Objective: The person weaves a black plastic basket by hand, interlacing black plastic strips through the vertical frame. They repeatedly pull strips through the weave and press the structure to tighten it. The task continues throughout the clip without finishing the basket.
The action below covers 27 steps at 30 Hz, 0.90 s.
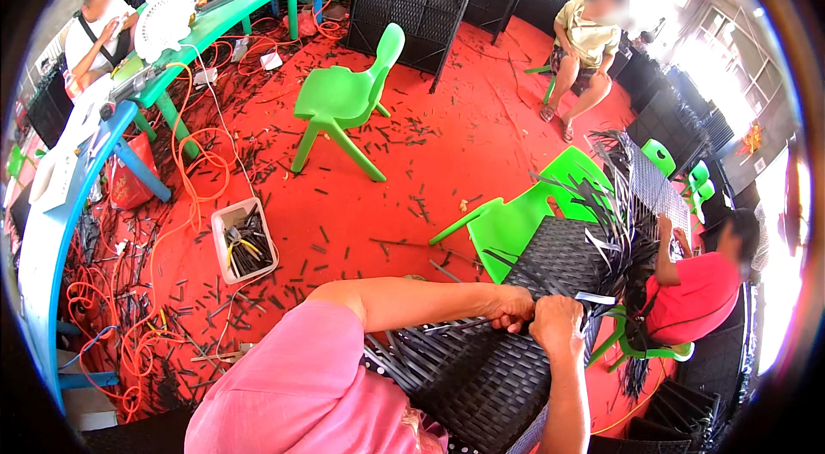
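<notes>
A black woven wicker panel [481,372] lies across my lap, with loose black strips [601,235] sticking up from its far edge. My left hand [512,309] reaches across from my pink sleeve and is closed on a black strip at the top edge of the panel. Touching it on the right, my right hand [558,322] is clenched on the same strip [593,298], whose end pokes out to the right. Whether a tool is in either hand is hidden.
A person in a red shirt [698,295] sits close on the right, working another woven panel [655,186]. Green plastic chairs [342,99] [514,226] stand on the red floor among strip offcuts. A white bin [243,241], orange cable [191,163] and long tables [51,230] lie left.
</notes>
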Tool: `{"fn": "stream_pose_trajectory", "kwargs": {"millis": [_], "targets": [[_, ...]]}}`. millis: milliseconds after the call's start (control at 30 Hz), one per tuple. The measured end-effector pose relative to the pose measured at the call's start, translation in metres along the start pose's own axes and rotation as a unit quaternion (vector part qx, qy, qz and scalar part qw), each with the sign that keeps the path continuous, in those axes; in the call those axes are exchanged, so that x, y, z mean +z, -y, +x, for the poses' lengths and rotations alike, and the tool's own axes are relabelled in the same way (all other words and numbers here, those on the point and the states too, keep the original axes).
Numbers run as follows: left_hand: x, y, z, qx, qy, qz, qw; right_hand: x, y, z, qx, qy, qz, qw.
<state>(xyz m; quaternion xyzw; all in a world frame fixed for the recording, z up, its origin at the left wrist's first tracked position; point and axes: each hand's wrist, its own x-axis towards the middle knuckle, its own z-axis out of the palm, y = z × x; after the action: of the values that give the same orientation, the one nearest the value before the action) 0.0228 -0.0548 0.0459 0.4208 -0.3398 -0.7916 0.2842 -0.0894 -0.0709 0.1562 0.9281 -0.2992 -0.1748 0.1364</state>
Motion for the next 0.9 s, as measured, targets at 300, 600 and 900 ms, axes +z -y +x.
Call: {"fn": "stream_pose_trajectory", "kwargs": {"millis": [300,600,900], "targets": [[0.003,0.001,-0.001,0.075,0.007,0.011,0.997,-0.006,-0.002,-0.005,-0.003,-0.019,0.007,1.0],[0.008,-0.007,-0.019,0.142,-0.097,0.196,0.965,0.005,-0.007,-0.012,0.026,-0.057,0.063,0.996],[-0.011,-0.014,-0.012,0.073,-0.092,0.016,0.993,0.008,-0.001,-0.023,0.024,-0.126,0.098,0.987]]}}
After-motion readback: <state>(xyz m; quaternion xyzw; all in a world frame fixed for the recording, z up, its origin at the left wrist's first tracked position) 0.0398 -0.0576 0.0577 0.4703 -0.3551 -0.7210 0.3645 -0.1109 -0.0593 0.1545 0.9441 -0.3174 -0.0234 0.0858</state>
